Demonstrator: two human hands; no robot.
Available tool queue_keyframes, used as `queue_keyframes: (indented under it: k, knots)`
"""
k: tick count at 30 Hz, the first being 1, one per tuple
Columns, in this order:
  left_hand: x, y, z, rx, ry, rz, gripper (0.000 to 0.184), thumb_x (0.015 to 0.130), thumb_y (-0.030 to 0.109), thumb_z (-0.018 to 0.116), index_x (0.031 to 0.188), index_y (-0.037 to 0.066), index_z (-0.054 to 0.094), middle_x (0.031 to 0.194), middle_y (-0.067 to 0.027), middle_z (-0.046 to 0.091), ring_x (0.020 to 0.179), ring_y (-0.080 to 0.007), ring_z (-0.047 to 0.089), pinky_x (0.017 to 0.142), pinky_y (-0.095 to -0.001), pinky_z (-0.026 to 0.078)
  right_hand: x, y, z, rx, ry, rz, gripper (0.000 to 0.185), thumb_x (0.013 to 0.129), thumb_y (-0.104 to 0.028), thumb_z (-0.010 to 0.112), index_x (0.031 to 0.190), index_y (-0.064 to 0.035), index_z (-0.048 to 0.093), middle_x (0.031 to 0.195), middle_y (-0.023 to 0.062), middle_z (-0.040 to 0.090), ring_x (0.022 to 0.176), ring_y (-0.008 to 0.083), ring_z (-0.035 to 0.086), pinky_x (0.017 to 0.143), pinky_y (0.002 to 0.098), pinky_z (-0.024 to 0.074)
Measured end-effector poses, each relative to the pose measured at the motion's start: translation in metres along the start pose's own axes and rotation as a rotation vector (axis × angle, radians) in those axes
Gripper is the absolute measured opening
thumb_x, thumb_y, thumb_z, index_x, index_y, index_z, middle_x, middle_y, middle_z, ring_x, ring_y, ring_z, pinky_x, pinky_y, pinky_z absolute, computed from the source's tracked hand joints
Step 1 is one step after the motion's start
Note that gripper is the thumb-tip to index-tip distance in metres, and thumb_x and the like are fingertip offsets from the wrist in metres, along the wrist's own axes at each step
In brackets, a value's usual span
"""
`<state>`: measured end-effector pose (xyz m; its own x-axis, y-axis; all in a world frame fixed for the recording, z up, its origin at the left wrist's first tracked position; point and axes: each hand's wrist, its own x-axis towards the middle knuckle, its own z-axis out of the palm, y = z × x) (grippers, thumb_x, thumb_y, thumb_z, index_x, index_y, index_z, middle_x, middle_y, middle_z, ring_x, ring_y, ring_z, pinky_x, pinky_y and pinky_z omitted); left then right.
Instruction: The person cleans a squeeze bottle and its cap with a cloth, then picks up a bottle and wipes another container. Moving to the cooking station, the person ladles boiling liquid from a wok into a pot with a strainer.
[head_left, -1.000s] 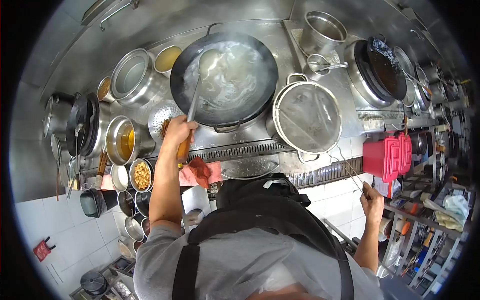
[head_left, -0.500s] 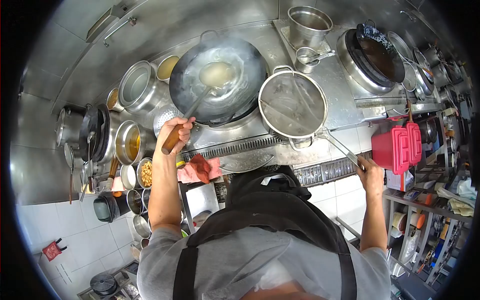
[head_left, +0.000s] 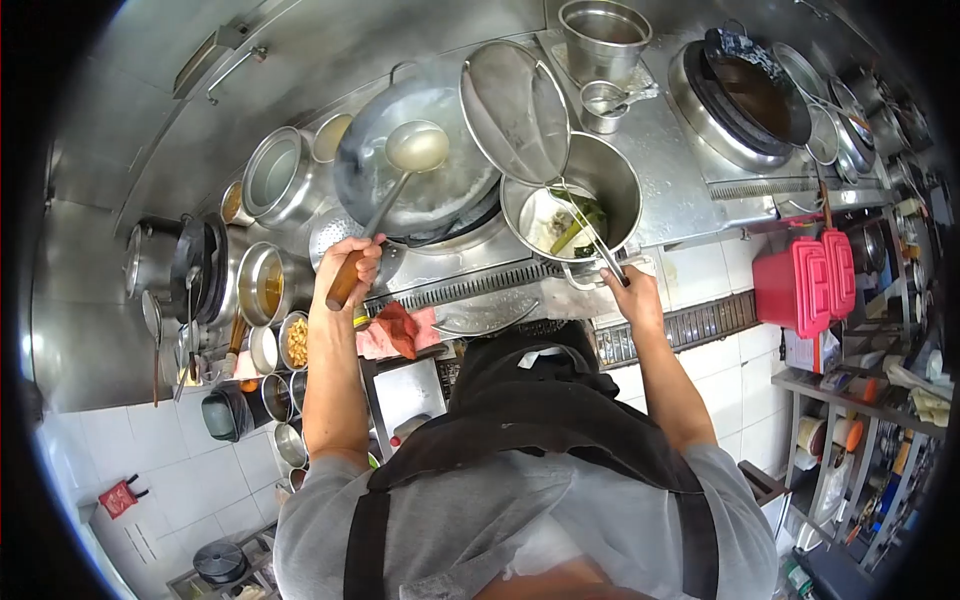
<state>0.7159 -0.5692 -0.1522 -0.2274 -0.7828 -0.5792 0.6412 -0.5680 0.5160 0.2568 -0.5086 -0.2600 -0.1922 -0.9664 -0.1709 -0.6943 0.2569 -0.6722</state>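
Note:
My left hand (head_left: 348, 270) is closed round the wooden handle of a ladle (head_left: 417, 147), whose bowl holds cloudy liquid over the wok (head_left: 365, 185). Whitish liquid steams in the wok. In my right hand (head_left: 633, 296) is the handle of a large round mesh strainer (head_left: 517, 115), raised and tilted over the wok's right edge. To the right of the wok, a steel pot (head_left: 625, 175) stands uncovered, with pale liquid and green pieces (head_left: 577, 228) inside. The strainer's handle crosses above this pot.
A steel pot (head_left: 605, 45) and a small pot with a spoon (head_left: 604, 108) stand behind. A second wok (head_left: 755, 100) is at the right. Several bowls line the left, one with yellow liquid (head_left: 268, 285). A red cloth (head_left: 398, 330) lies at the counter edge; pink bins (head_left: 795, 285) hang right.
The strainer has moved from over the steel pot, up and left toward the wok, exposing the pot's contents. My right hand has moved left and up. The ladle's bowl has shifted slightly left.

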Motion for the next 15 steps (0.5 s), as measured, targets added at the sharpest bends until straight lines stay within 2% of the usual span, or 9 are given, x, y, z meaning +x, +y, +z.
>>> queue_keyframes:
  k: [2, 4, 5, 8, 9, 10, 11, 14, 15]
  knots:
    - [-0.001, 0.004, 0.003, 0.075, 0.047, 0.012, 0.031, 0.087, 0.008, 0.055, 0.11, -0.011, 0.046, 0.073, -0.0081, 0.053, 0.049, -0.0115, 0.048, 0.04, -0.0214, 0.042, 0.009, 0.007, 0.013, 0.041, -0.014, 0.002, 0.044, 0.083, -0.038, 0.072, 0.079, 0.0053, 0.064, 0.068, 0.0258, 0.062, 0.069, 0.0438, 0.061, 0.062, 0.0466, 0.0466]
    - [-0.001, 0.012, 0.005, 0.14, 0.076, 0.026, 0.031, 0.086, 0.009, 0.056, 0.11, -0.009, 0.046, 0.073, -0.0073, 0.053, 0.049, -0.0108, 0.047, 0.041, -0.0206, 0.042, 0.005, 0.008, 0.024, 0.059, 0.032, -0.068, 0.037, 0.083, -0.032, 0.072, 0.081, 0.0045, 0.066, 0.064, 0.0225, 0.06, 0.058, 0.036, 0.056, 0.059, 0.0434, 0.0443]
    - [0.0, 0.016, 0.003, 0.172, 0.097, 0.048, 0.031, 0.087, 0.008, 0.055, 0.11, -0.011, 0.048, 0.073, -0.0077, 0.053, 0.048, -0.011, 0.047, 0.04, -0.0209, 0.042, -0.002, 0.009, 0.028, 0.123, 0.003, -0.013, 0.033, 0.083, -0.028, 0.072, 0.08, 0.0039, 0.066, 0.064, 0.0222, 0.06, 0.056, 0.0349, 0.056, 0.058, 0.0429, 0.0437]
    - [0.003, 0.024, 0.003, 0.28, 0.152, 0.099, 0.028, 0.086, 0.009, 0.056, 0.107, -0.009, 0.052, 0.071, -0.0067, 0.053, 0.047, -0.011, 0.046, 0.04, -0.0208, 0.039, -0.03, -0.017, 0.048, 0.197, 0.009, 0.024, 0.03, 0.084, -0.023, 0.071, 0.081, 0.0054, 0.064, 0.067, 0.0256, 0.061, 0.063, 0.0414, 0.059, 0.06, 0.0442, 0.0452]
    - [0.004, 0.028, 0.002, 0.386, 0.187, 0.105, 0.03, 0.084, 0.01, 0.058, 0.107, -0.008, 0.051, 0.07, -0.0054, 0.053, 0.047, -0.0116, 0.045, 0.042, -0.0228, 0.039, -0.035, -0.026, 0.057, 0.194, 0.014, 0.044, 0.028, 0.083, -0.022, 0.072, 0.082, 0.0049, 0.065, 0.065, 0.0242, 0.061, 0.059, 0.0384, 0.058, 0.06, 0.0429, 0.0451]
    - [0.003, 0.032, 0.002, 0.491, 0.224, 0.113, 0.032, 0.082, 0.011, 0.06, 0.107, -0.006, 0.05, 0.069, -0.004, 0.053, 0.048, -0.0123, 0.045, 0.044, -0.0248, 0.04, -0.037, -0.033, 0.061, 0.191, 0.018, 0.035, 0.028, 0.083, -0.022, 0.072, 0.082, 0.0049, 0.065, 0.065, 0.0242, 0.061, 0.059, 0.0384, 0.058, 0.06, 0.0429, 0.0451]
    - [0.004, 0.034, 0.003, 0.561, 0.275, 0.155, 0.023, 0.08, 0.011, 0.061, 0.097, -0.003, 0.055, 0.065, -0.0044, 0.055, 0.048, -0.0143, 0.048, 0.044, -0.0282, 0.041, -0.04, -0.04, 0.063, 0.21, 0.04, 0.051, 0.03, 0.083, -0.024, 0.073, 0.082, 0.0046, 0.065, 0.064, 0.023, 0.06, 0.058, 0.0371, 0.057, 0.06, 0.0428, 0.0449]
    - [0.013, 0.041, -0.005, 0.813, 0.33, 0.238, 0.014, 0.079, 0.011, 0.061, 0.086, -0.001, 0.058, 0.065, -0.0058, 0.057, 0.048, -0.0159, 0.052, 0.044, -0.0301, 0.042, -0.046, -0.049, 0.053, 0.215, 0.076, 0.117, 0.036, 0.081, -0.031, 0.076, 0.085, 0.0038, 0.066, 0.062, 0.0206, 0.06, 0.055, 0.0333, 0.055, 0.059, 0.042, 0.0453]
    - [0.016, 0.043, -0.003, 0.878, 0.332, 0.23, 0.015, 0.079, 0.011, 0.061, 0.089, 0.001, 0.059, 0.067, -0.0038, 0.056, 0.048, -0.0136, 0.05, 0.044, -0.0276, 0.04, -0.047, -0.04, 0.046, 0.141, 0.103, 0.099, 0.037, 0.08, -0.031, 0.076, 0.087, 0.004, 0.067, 0.063, 0.0208, 0.061, 0.056, 0.0331, 0.057, 0.06, 0.0416, 0.0464]
